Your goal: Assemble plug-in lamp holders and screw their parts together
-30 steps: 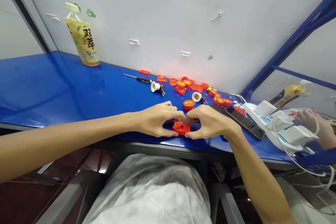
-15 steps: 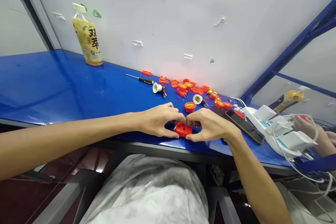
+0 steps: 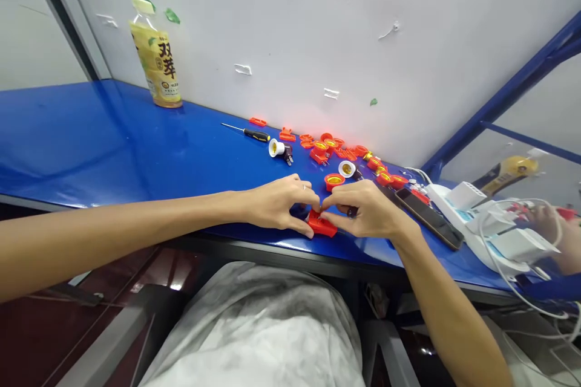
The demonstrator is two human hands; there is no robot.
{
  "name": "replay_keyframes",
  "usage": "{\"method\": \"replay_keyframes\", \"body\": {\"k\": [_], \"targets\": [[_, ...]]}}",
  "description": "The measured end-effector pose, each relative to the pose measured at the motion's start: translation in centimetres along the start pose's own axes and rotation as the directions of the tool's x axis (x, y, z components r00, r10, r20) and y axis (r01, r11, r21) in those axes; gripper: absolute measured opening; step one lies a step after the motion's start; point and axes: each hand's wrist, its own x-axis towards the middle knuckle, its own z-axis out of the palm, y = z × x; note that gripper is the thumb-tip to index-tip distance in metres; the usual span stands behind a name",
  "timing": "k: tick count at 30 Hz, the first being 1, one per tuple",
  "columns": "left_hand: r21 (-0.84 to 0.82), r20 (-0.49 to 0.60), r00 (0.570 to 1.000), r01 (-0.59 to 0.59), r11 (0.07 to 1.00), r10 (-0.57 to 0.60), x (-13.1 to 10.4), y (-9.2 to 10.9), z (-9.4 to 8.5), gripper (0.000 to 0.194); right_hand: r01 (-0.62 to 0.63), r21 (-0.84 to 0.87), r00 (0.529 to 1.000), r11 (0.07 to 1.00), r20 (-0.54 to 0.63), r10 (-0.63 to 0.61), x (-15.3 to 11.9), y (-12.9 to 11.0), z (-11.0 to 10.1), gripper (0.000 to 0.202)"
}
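A red plastic housing [image 3: 323, 227] lies on the blue table near its front edge. My left hand [image 3: 284, 202] grips its left side between thumb and fingers. Over the top of the housing, the thumb and forefinger of my right hand [image 3: 363, 208] are pinched together; whatever is between the fingertips is too small to make out. A dark round piece [image 3: 351, 211] shows beneath the right fingers. Just beyond the hands sits a red lamp socket [image 3: 334, 180] with a brass lining.
Behind lie a screwdriver [image 3: 256, 134], white lamp sockets [image 3: 276, 148] with dark plugs, and several red parts [image 3: 320, 151]. A phone [image 3: 429, 217] and a white power strip [image 3: 481, 236] are at right. A drink bottle [image 3: 158, 60] stands back left. Another person's hand [image 3: 556, 236] is at far right.
My right hand has shifted from the right end of the red housing to its top, thumb and forefinger now pinched there. The housing has tilted; my left hand still holds it.
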Motion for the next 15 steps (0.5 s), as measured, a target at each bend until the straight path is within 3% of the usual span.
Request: {"method": "replay_keyframes", "body": {"k": [8,15], "targets": [[-0.228,0.036,0.985,0.175,0.958,-0.172,0.2,-0.4,0.1,0.041,0.018,-0.032,0.998,0.999,0.063,-0.016,0.2,-0.6,0.5,0.011],[-0.231,0.033,0.984,0.177,0.957,-0.174,0.3,-0.5,0.1,0.037,-0.036,-0.177,0.988,0.984,0.143,0.062,0.2,-1.4,0.7,0.016]]}}
